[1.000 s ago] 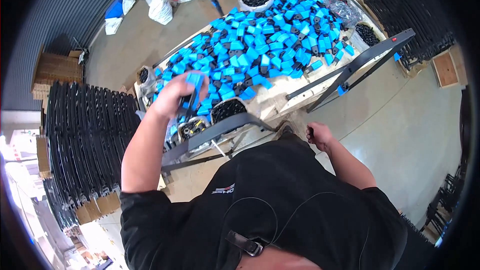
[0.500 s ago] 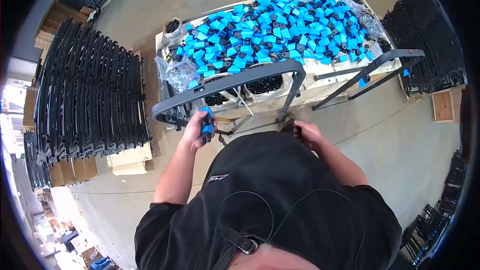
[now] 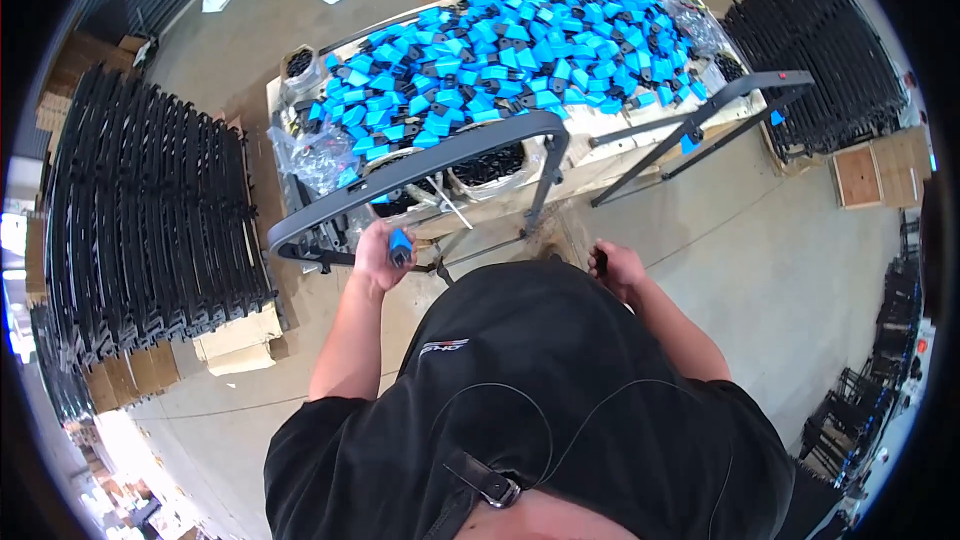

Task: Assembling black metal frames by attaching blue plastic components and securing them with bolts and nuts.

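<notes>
My left hand (image 3: 373,258) is closed around a blue-and-black plastic piece (image 3: 401,246), just below the left end of a black tubular frame (image 3: 420,168). The frame has a bent upper bar and leans across the front of a table. My right hand (image 3: 622,268) is curled beside my belly, with something small and dark at its fingers that I cannot make out. A large heap of similar blue-and-black pieces (image 3: 500,60) covers the wooden table (image 3: 595,166). Behind the bar, an open sack of small black parts (image 3: 490,162) stands near a thin white rod (image 3: 450,202).
A second black frame (image 3: 735,92) leans at the table's right end. Tall stacks of black frames stand left (image 3: 150,210) and right (image 3: 815,50). A clear plastic bag (image 3: 320,155) lies at the table's left corner. A wooden box (image 3: 858,178) sits on the floor at right.
The whole view has swung, so table and frames sit further left and higher. My left hand has tilted the blue-and-black piece, whose end now faces me. My right hand stays curled.
</notes>
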Demonstrator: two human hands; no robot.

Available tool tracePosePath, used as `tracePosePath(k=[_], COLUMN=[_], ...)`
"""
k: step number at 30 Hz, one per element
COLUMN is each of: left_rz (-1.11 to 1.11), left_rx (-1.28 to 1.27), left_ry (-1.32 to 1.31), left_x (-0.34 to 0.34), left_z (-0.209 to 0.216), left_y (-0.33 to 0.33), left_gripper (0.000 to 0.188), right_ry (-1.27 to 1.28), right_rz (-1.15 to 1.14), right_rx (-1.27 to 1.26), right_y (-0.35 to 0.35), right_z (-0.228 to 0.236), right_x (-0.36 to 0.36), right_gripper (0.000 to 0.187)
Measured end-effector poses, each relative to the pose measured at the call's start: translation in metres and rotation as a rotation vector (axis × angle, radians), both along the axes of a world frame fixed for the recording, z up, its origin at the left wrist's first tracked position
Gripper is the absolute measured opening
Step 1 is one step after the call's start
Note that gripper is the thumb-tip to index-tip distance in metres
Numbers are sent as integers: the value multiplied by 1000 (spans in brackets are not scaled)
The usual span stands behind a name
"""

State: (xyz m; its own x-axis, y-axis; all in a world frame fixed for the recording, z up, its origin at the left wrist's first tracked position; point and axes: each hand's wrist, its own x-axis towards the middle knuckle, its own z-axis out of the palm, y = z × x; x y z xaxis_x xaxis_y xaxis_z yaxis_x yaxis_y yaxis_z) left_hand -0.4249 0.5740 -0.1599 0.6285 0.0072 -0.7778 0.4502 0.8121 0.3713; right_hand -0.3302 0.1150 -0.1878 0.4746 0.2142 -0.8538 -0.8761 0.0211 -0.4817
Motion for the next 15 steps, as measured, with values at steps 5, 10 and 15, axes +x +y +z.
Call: tracePosePath(k=[5,10,15], left_rz=[-20,-78,-304], left_rx=[61,179,729], left_ry=[37,-32,-255], left_x=[-7,22,0], left_z=[7,21,34], left_y=[-63,-135,-159], left_gripper=[25,18,33], right_ry=[-63,-182,-149], right_rz=[58,183,210], right_rx=[3,221,197], right_y=[14,25,12], right_z=[19,30,40], right_x=[28,58,70], right_gripper=[29,22,23])
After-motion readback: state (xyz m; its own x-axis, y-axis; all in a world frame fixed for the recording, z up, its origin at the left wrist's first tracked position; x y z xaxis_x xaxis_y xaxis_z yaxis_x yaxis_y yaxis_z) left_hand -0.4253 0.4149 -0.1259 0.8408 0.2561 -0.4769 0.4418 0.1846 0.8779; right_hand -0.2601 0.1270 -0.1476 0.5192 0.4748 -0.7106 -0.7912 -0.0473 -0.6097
